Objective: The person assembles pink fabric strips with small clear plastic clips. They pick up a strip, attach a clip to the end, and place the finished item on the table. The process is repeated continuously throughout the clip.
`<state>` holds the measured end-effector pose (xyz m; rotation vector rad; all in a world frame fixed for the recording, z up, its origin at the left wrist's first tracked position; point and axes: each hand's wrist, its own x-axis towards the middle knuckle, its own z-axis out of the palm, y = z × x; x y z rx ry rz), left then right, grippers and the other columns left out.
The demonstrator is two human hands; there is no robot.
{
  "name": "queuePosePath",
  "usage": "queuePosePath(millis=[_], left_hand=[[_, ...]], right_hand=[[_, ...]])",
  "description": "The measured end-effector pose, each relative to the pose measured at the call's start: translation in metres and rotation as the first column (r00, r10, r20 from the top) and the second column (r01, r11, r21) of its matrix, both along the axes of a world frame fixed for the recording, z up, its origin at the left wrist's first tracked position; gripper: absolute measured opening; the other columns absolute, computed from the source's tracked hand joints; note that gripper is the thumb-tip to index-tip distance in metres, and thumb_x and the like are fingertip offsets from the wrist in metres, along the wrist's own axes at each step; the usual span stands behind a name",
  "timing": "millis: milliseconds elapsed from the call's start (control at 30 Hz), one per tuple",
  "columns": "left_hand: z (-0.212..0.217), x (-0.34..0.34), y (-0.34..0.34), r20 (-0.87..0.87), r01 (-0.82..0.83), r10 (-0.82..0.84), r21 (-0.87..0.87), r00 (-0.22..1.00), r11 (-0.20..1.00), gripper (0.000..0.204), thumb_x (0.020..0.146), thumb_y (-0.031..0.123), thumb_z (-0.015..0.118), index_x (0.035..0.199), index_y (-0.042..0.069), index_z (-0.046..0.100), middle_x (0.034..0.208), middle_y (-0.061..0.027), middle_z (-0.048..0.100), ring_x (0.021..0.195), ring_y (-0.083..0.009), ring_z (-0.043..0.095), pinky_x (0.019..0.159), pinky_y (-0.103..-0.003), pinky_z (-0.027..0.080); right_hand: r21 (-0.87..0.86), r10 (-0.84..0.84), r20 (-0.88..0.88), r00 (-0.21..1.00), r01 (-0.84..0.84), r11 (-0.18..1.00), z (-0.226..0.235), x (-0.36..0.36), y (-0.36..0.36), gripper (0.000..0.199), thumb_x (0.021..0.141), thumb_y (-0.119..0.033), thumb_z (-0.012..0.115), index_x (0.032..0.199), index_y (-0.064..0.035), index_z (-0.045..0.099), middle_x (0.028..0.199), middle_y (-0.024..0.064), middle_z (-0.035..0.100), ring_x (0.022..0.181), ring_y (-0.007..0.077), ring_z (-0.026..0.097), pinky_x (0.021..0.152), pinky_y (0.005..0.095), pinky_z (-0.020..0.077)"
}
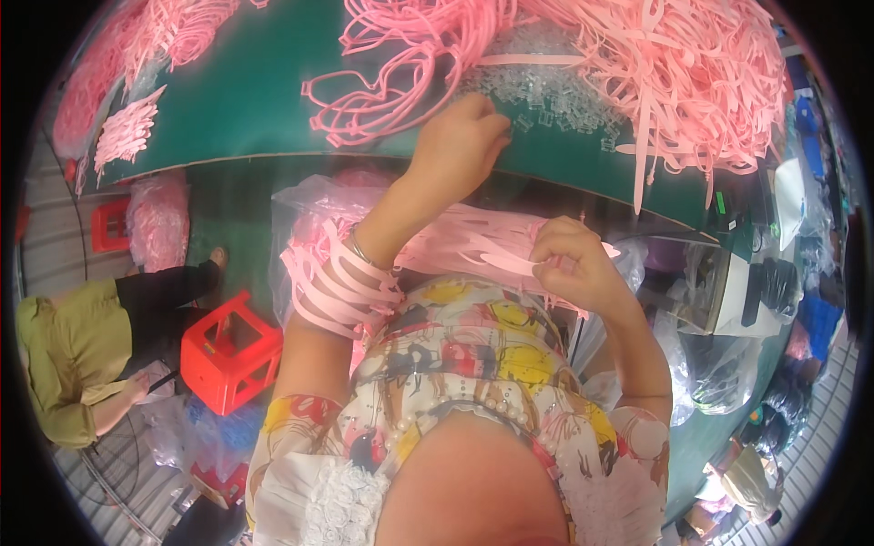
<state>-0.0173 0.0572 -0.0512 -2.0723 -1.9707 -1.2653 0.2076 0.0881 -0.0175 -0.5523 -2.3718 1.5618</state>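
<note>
Long pale-pink straps (464,240), flat and thin, perhaps rubbery

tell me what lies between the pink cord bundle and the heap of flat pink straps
Head view: small clear pieces lie between the cord bundle and strap heap; one flat strap reaches across them.

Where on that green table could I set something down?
The widest bare patch of green table lies between the left pink bundles and the middle pink loops. Rightward it is crowded: clear pieces beside the left hand, then the pink strap pile.
</note>
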Motion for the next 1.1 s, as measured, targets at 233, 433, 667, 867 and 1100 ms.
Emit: queuePosePath(millis=[233,433,667,867,1100], left_hand=[[0.001,0.004,-0.005,-0.193,0.017,-0.021,-0.023,0.981,1.0,0.03,0.069,0.011,0.071,0.098,0.006,0.064,0.094,-0.0085,0.058,0.084,-0.0272,0.058,0.069,-0.037,0.048],[0.004,0.009,-0.011,-0.155,0.083,-0.081,0.004,0.985,0.997,0.032,0.068,0.012,0.073,0.098,0.005,0.062,0.093,-0.0094,0.057,0.084,-0.0279,0.057,0.071,-0.036,0.046],[-0.005,0.012,-0.017,-0.137,0.162,-0.16,0.005,0.978,0.987,0.029,0.067,0.008,0.073,0.094,0.005,0.062,0.09,-0.0107,0.057,0.079,-0.0295,0.056,0.068,-0.037,0.046],[-0.004,0.018,-0.031,0.455,0.182,-0.132,-0.069,0.881,0.981,0.017,0.079,0.005,0.068,0.095,0.004,0.063,0.084,-0.0051,0.059,0.072,-0.0154,0.058,0.063,-0.027,0.046],[0.025,0.036,-0.069,0.986,0.455,0.076,-0.135,0.146,0.88,0.016,0.085,0.007,0.064,0.1,0.0,0.062,0.095,-0.0025,0.062,0.079,-0.0074,0.055,0.068,-0.022,0.046]], right_hand=[[0.011,0.01,0.01,1.0,-0.01,1.0,0.003,-0.002,-0.003,0.004,0.067,-0.006,0.062,0.068,-0.0046,0.058,0.073,0.005,0.058,0.076,0.0223,0.053,0.078,0.0352,0.038],[0.033,0.017,0.017,1.0,-0.018,0.999,0.002,-0.001,-0.005,0.004,0.067,-0.007,0.063,0.068,-0.0054,0.059,0.073,0.0048,0.058,0.076,0.0222,0.053,0.078,0.0351,0.0374],[0.079,0.02,0.01,1.0,-0.02,0.997,0.004,-0.001,-0.005,0.005,0.067,-0.009,0.063,0.068,-0.0051,0.059,0.071,0.0051,0.057,0.074,0.0227,0.052,0.076,0.0354,0.0371],[0.138,0.01,-0.028,1.0,-0.006,0.99,0.016,-0.008,-0.001,0.006,0.067,-0.01,0.062,0.069,-0.0047,0.059,0.069,0.0052,0.053,0.073,0.0222,0.051,0.076,0.0352,0.0363],[0.171,0.054,-0.005,0.999,-0.052,0.984,0.029,-0.018,-0.001,0.006,0.068,-0.009,0.062,0.071,-0.0058,0.058,0.07,0.0045,0.053,0.071,0.0218,0.051,0.078,0.0353,0.036]])
